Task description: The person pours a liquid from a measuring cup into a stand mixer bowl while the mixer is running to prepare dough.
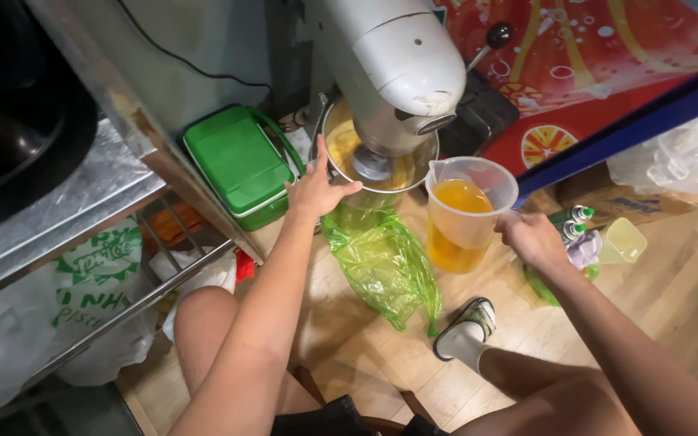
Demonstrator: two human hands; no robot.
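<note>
A white stand mixer stands on the wooden floor with its head down over a steel bowl of yellow batter. My left hand rests on the bowl's near rim, fingers spread over the edge. My right hand grips the handle of a clear plastic measuring jug about half full of orange-yellow liquid. The jug is held upright just right of the bowl, close to its rim.
A green plastic bag lies on the floor under the bowl. A green lidded box sits left of the mixer. Small bottles and a pale cup stand at right. A metal rack fills the left side.
</note>
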